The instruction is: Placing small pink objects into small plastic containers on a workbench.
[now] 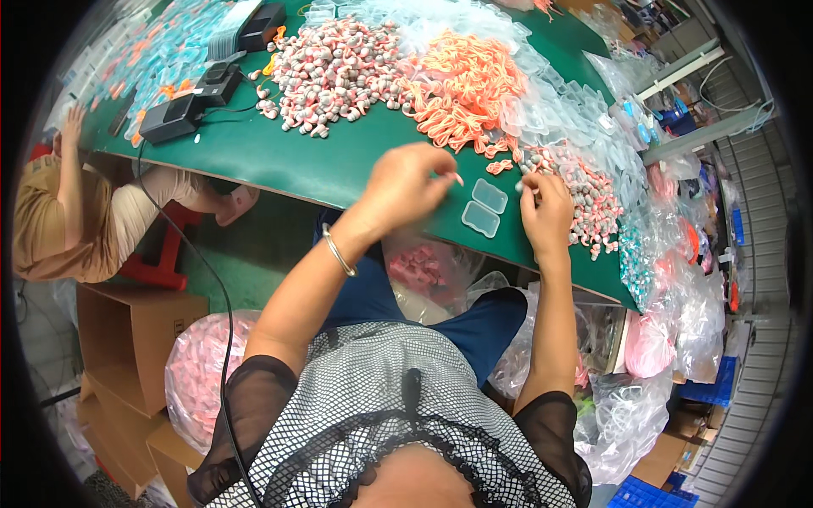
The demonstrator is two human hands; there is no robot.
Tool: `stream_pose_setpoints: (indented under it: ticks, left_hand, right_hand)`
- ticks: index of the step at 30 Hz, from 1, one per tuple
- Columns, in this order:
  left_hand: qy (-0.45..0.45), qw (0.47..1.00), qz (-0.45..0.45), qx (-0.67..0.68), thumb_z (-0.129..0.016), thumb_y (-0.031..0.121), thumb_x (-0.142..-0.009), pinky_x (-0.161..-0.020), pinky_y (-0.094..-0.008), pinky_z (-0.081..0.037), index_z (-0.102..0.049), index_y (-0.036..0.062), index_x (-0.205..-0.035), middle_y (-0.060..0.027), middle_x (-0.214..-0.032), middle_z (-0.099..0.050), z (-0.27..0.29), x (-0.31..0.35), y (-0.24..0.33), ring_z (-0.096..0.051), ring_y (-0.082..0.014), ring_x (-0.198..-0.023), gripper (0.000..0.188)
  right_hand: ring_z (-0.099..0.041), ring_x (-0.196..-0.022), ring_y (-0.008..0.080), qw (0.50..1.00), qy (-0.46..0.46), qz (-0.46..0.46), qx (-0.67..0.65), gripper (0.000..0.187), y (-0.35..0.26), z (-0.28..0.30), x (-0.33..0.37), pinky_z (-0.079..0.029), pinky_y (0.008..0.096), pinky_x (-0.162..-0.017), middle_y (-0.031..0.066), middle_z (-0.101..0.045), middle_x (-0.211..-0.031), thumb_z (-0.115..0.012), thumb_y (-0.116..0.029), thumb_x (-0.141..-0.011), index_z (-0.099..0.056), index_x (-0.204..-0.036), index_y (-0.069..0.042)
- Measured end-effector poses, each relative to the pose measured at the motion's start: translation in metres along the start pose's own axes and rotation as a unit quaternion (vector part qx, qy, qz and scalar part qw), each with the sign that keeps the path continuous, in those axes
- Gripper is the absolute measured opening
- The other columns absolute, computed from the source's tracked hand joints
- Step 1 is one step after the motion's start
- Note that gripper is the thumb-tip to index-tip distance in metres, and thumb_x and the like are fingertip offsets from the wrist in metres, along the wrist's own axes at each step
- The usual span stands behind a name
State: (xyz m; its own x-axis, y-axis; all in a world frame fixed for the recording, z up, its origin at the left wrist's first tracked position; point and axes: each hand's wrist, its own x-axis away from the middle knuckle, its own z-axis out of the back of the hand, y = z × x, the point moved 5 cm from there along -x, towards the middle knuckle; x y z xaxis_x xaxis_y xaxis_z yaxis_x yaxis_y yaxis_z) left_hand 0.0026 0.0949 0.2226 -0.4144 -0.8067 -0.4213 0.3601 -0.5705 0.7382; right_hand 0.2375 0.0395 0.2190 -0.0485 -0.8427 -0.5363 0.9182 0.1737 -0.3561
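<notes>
An opened clear plastic case lies flat on the green table, its two halves side by side. To its left, my left hand hovers with fingers curled together and slightly blurred; a small pale pink tip shows at them, too small to name. My right hand is just right of the case, fingers pinched at the edge of a heap of small grey-and-pink pieces; whatever it grips is hidden. Beyond the hands lie a heap of bundled orange cords and a larger heap of grey-and-pink pieces.
Many clear plastic cases are piled behind and to the right. Black devices with cables stand at the left of the table, near another seated person. Bags of pink pieces and cardboard boxes stand below.
</notes>
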Motion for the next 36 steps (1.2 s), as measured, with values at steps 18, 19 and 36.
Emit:
stream_pose_setpoints:
  ticks: [18,19,36]
  left_hand:
    - [-0.099,0.978,-0.102,-0.156,-0.075,0.02,-0.073,-0.074,-0.0395,-0.04,-0.07,0.0093,-0.092,-0.0055,-0.09,-0.056,-0.047,0.018,0.03,-0.054,-0.025,-0.09,0.023]
    - [-0.101,0.977,-0.104,-0.154,-0.077,0.021,-0.071,-0.074,-0.0396,-0.04,-0.07,0.0097,-0.096,-0.0053,-0.091,-0.057,-0.046,0.019,0.03,-0.054,-0.0249,-0.09,0.027]
    - [-0.141,0.97,-0.113,-0.161,-0.083,0.027,-0.068,-0.077,-0.0395,-0.039,-0.071,0.0117,-0.098,-0.0028,-0.093,-0.059,-0.045,0.017,0.024,-0.055,-0.0226,-0.093,0.036]
  right_hand:
    - [-0.064,-0.082,0.0343,0.969,-0.154,-0.039,-0.189,0.027,-0.054,-0.005,0.019,-0.052,0.0413,-0.074,0.0172,-0.065,-0.089,-0.058,0.005,-0.082,-0.063,-0.107,-0.001]
    - [-0.065,-0.081,0.0339,0.966,-0.144,-0.067,-0.203,0.028,-0.046,-0.004,0.014,-0.052,0.0406,-0.074,0.0171,-0.065,-0.089,-0.057,0.005,-0.082,-0.063,-0.108,-0.001]
    - [-0.062,-0.088,0.0286,0.989,-0.028,0.148,0.013,0.01,-0.023,-0.011,-0.006,-0.049,0.042,-0.078,0.0088,-0.066,-0.096,-0.067,-0.005,-0.082,-0.065,-0.092,-0.005]
